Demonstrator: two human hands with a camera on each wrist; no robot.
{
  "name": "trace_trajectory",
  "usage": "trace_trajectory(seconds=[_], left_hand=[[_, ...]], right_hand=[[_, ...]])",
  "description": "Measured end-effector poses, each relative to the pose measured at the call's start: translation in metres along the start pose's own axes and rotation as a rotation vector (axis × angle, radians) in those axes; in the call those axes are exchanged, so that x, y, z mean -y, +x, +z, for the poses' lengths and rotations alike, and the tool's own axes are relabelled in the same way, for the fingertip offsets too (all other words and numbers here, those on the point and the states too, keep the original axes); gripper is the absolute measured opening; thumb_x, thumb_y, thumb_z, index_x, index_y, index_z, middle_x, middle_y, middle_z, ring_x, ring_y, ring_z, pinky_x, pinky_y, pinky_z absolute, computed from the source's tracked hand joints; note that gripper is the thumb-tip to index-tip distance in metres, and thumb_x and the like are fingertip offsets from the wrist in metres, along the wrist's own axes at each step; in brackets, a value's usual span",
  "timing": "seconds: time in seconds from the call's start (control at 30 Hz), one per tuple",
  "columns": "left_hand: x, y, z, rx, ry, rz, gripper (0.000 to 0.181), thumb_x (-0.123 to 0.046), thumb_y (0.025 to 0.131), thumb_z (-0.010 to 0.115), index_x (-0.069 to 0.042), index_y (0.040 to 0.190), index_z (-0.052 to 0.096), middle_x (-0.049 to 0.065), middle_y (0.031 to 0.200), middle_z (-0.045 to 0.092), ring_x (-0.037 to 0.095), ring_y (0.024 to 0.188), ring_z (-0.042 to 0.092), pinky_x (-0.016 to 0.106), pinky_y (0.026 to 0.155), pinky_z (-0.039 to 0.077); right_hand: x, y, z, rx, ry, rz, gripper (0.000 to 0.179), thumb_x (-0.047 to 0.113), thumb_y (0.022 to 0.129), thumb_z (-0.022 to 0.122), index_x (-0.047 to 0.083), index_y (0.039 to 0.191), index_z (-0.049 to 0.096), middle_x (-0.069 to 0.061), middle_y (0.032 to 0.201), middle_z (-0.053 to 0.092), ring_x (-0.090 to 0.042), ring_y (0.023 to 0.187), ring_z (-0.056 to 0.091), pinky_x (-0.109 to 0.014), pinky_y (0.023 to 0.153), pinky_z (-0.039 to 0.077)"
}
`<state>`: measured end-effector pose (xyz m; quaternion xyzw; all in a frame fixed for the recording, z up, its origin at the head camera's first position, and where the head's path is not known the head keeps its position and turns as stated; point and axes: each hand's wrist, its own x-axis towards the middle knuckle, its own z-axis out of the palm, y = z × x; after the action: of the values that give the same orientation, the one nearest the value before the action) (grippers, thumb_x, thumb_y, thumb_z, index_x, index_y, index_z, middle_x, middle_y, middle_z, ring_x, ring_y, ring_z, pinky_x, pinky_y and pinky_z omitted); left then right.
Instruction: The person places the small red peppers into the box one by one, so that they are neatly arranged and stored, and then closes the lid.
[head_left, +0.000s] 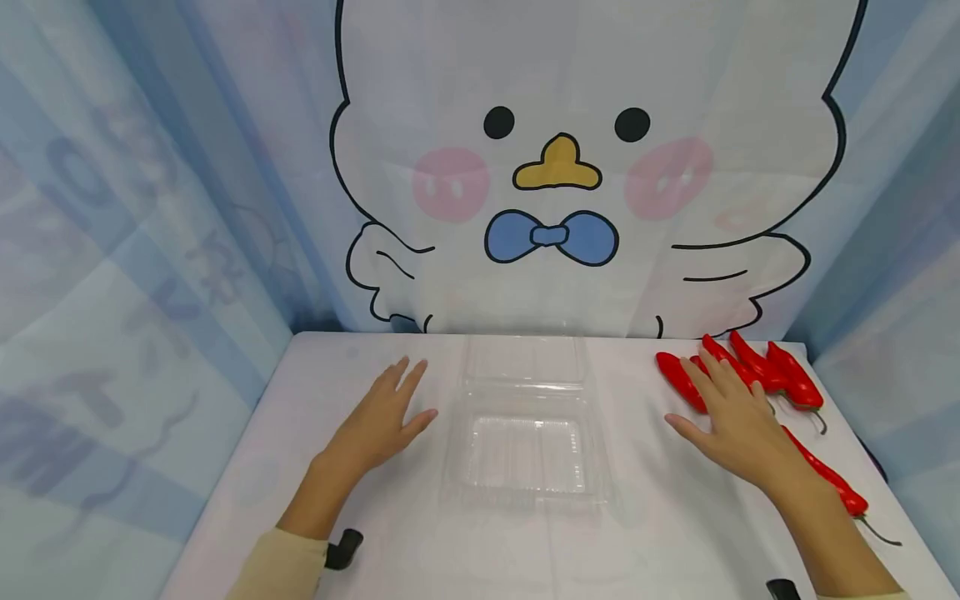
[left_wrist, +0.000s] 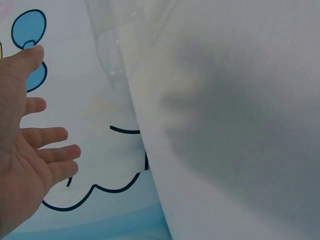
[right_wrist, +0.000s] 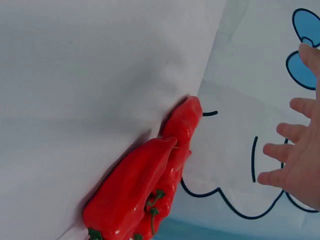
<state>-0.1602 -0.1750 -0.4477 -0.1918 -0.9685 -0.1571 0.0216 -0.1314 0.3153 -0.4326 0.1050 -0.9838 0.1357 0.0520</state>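
In the head view a clear plastic clamshell box (head_left: 525, 454) lies with its lid raised toward the back, in the middle of the white table. To its left my left hand (head_left: 378, 421) hovers with fingers spread, holding nothing. My right hand (head_left: 738, 425) is spread too, above the right side of the table, and overlaps a group of red peppers (head_left: 678, 382). One thin red pepper (head_left: 832, 479) lies apart, beside the right forearm. In the right wrist view, plump red peppers (right_wrist: 135, 185) with green stems lie bunched together, and the right palm faces them with nothing in it.
A white cloth covers the table (head_left: 375, 533). Behind it hangs a curtain (head_left: 555, 300) with a cartoon bird in a blue bow tie. Blue patterned curtains (head_left: 135, 292) close in both sides. A black strap end (head_left: 345, 550) juts out by the left wrist.
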Motion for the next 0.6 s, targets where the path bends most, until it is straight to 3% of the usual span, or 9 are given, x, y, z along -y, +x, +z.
trace_trajectory(seconds=[0.33,0.6], left_hand=[[-0.003,0.003,0.006,-0.035,-0.072,0.068,0.078,-0.037,0.095,0.075,-0.003,0.156,0.040,0.026,0.151,0.051,0.041,0.138,0.053,0.053,0.112,0.049],[-0.008,0.004,0.010,-0.024,-0.119,0.047,0.078,-0.038,0.095,0.076,-0.003,0.155,0.041,0.024,0.146,0.055,0.038,0.135,0.057,0.051,0.109,0.052]], right_hand=[[-0.018,-0.005,-0.004,0.060,0.021,-0.013,0.103,0.051,0.084,0.080,0.003,0.160,0.031,-0.027,0.164,0.027,-0.053,0.146,0.030,-0.084,0.103,0.033],[-0.028,-0.008,-0.003,0.094,0.074,0.041,0.107,0.053,0.082,0.082,0.009,0.163,0.026,-0.028,0.163,0.030,-0.054,0.142,0.035,-0.081,0.092,0.043]])
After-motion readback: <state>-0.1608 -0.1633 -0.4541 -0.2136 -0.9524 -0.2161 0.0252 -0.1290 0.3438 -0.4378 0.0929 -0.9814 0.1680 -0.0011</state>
